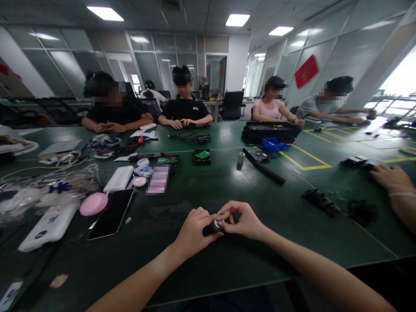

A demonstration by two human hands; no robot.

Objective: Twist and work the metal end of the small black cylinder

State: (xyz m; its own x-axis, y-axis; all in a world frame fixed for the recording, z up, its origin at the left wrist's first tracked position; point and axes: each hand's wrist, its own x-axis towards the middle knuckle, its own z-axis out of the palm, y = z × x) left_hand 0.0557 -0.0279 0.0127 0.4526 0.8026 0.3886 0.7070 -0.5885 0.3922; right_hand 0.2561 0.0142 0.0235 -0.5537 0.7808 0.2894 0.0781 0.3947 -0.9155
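A small dark cylinder [209, 229] with a shiny round end is held between my hands, just above the near part of the table. My left hand [194, 229] is wrapped round its body, with the thumb below it. At the shiny end, my right hand [243, 220] pinches with thumb and forefinger, the fingertips touching the rim. Its exact kind is too small to make out. Farther off, a silver-grey battery-like cylinder [241, 159] stands upright on the green table [208, 186].
To my left lie a black-screened phone [112, 214], a pink round case [93, 204], white power banks and plastic bags. A hard drive with a green board [202, 156] and a blue tray [273, 144] are ahead. A co-worker's hand [390, 177] is at right; others sit opposite.
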